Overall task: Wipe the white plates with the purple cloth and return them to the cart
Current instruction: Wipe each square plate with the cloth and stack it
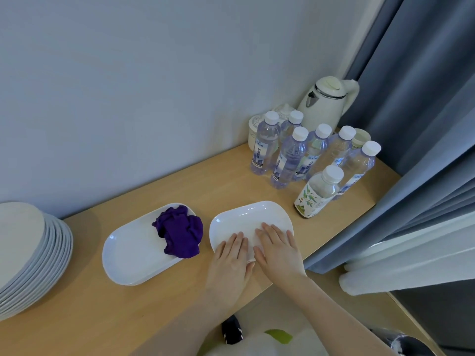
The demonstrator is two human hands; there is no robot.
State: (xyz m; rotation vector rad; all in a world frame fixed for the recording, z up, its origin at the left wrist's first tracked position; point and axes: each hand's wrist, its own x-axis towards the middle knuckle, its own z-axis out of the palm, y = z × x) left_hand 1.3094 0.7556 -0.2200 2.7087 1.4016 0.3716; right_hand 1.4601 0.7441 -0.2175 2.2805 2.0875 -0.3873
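Now both hands lie flat, side by side, in the right plate, an oblong white dish on the wooden bench. The left hand has its fingers straight and together, pressed palm-down on the near part of the dish, with the heel of the hand over the near rim. The right hand lies just beside it, fingers straight and slightly spread, also palm-down on the dish; neither hand grips anything. The left plate, of the same shape, sits just beside the first, a narrow strip of bench showing between them. The cloth, purple and crumpled, lies in that plate's right end, touching no hand. At the far left edge of the bench stands a stack of round white plates, well apart from the two dishes. Toward the back right corner a cluster of water bottles with white caps stands upright, and a bottle with a leaf label stands nearest the right plate. Behind them are a pale kettle and lidded white cups, against the wall. A blue curtain hangs at the right.
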